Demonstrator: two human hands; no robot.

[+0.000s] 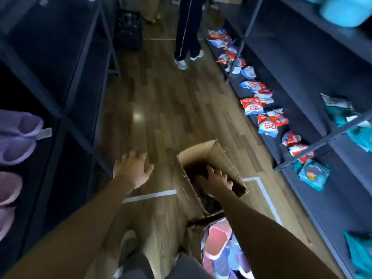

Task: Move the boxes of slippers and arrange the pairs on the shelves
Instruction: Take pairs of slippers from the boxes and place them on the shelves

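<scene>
- Box (223,158), open, stands lower centre on the floor (161,109), its long axis running up-frame. Your right hand (216,182) is inside it, fingers bent down; I cannot tell if they grip anything.
- Your left hand (132,170), fingers spread, hovers left of it, holding nothing.
- Two boxes: the second box (198,220), bottom centre, holds slippers (217,238).

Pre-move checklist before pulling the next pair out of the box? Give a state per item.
1. Right hand inside the open cardboard box: ok.
2. Right hand's grip on a slipper: cannot tell, the box interior is dark.
3. Left hand free, fingers spread, holding nothing: ok.
4. Aisle ahead clear: not ok, another person stands on the floor there.
5. Free room on the left shelf beside the purple slippers: cannot tell, too dark.
6. Stock remaining: ok, pink slippers lie near the feet.
</scene>
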